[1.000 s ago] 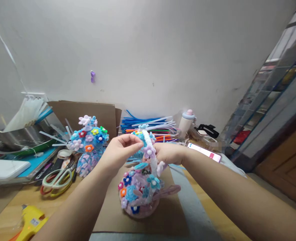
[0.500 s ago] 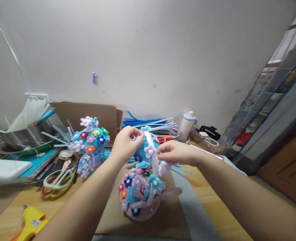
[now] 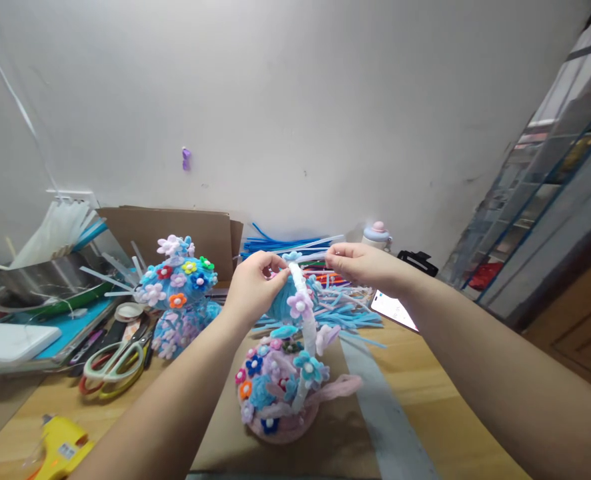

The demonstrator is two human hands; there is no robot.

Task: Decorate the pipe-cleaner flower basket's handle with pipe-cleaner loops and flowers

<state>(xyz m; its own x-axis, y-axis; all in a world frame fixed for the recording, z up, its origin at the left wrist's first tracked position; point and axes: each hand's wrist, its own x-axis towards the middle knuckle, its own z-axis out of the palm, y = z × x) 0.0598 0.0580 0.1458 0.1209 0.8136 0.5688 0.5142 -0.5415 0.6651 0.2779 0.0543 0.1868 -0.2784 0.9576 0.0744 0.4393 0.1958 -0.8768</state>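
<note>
A pipe-cleaner flower craft stands upright on a round pink base. Its white wrapped stem curves up, with fuzzy blue, lilac and pink flowers on it and a blue fluffy ball behind. My left hand is closed in a pinch at the upper end of the stem, beside a small light-blue flower. To the right of that top, apart from the craft, my right hand holds thumb and fingers pressed together; whatever is between them is too small to make out.
A second flower craft stands to the left, near scissors and a yellow glue gun. Loose pipe cleaners lie behind the work. A phone and a bottle are at the right. Cardboard leans against the wall.
My right hand has moved up and away from the stem, uncovering pipe cleaners and more of the phone. My left hand stays at the top of the craft.
</note>
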